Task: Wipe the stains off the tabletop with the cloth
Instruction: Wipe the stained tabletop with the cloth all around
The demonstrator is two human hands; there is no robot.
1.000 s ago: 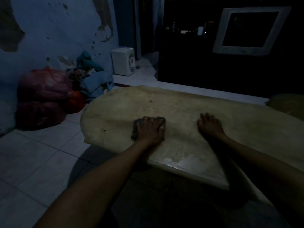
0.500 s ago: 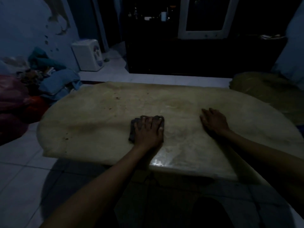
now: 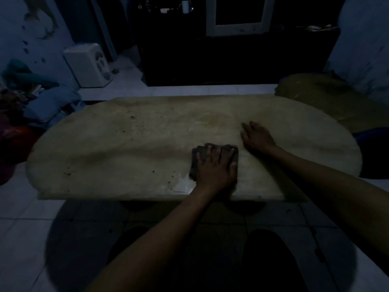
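A pale oval stone tabletop [image 3: 126, 148] fills the middle of the dim view. Small dark stains [image 3: 133, 117] speckle its left half and the strip near the front edge. A dark folded cloth [image 3: 197, 152] lies near the front edge, right of centre. My left hand [image 3: 215, 167] presses flat on the cloth with fingers spread and straight, covering most of it. My right hand [image 3: 255, 135] rests palm down on the bare tabletop just to the right of and beyond the cloth, fingers straight.
A white box fan [image 3: 88, 64] stands on the tiled floor at the back left. Piled clothes and bags [image 3: 42, 104] lie at the left. A dark cabinet [image 3: 231, 60] with a white-framed screen [image 3: 237, 15] is behind the table. An olive cushion [image 3: 328, 98] sits at the right.
The view has swung left to right, bringing the whole tabletop into sight. My left hand has slid the cloth toward the right hand and closer to the front edge. The right hand stays flat.
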